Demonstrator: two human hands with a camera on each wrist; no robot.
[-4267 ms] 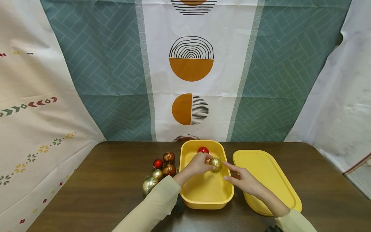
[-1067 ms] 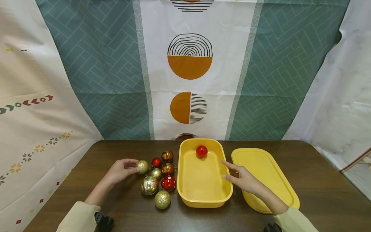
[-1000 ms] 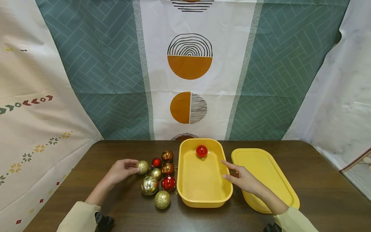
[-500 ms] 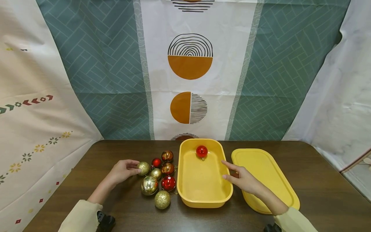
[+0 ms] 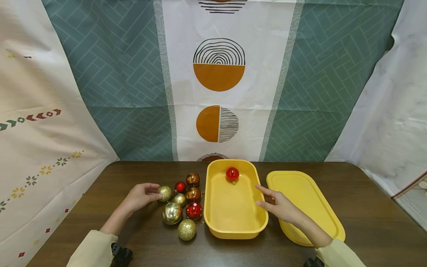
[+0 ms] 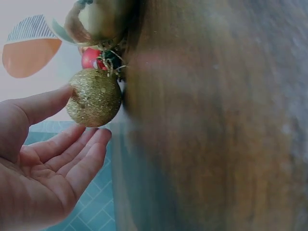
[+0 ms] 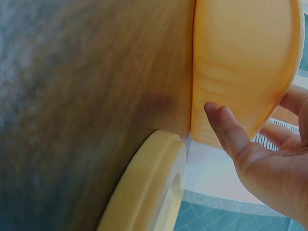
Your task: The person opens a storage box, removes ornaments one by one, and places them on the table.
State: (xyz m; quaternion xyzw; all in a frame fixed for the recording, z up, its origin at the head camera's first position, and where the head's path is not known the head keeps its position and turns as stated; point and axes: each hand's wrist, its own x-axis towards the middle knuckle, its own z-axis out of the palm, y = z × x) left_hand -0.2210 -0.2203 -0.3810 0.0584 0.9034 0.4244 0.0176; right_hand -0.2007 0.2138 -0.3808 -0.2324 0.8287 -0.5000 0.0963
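At the left of the ornament cluster, my left hand (image 5: 140, 197) pinches a gold glitter Christmas bauble (image 5: 165, 193) between thumb and fingertips. The left wrist view shows the thumb on one side of this glitter ball (image 6: 94, 97), the fingers on the other, and its hanging loop facing away. My right hand (image 5: 283, 207) is at the right rim of the yellow tub (image 5: 235, 235), index finger and thumb extended over it; other fingers lie outside the tub's wall (image 7: 240, 67). Inside the tub, toward the back, sits one red bauble (image 5: 232, 174).
Beside the left hand are a large shiny gold bauble (image 5: 172, 213), a small gold one (image 5: 179, 200), red baubles (image 5: 194, 211), copper baubles (image 5: 193, 194) and another glitter bauble (image 5: 187, 229). The yellow lid (image 5: 310, 207) lies right of the tub, under the right forearm.
The left hand has moved from inside the tub to the left of the cluster; a glitter bauble is no longer in the tub. Over the last second it barely shifts. The right hand stays put.
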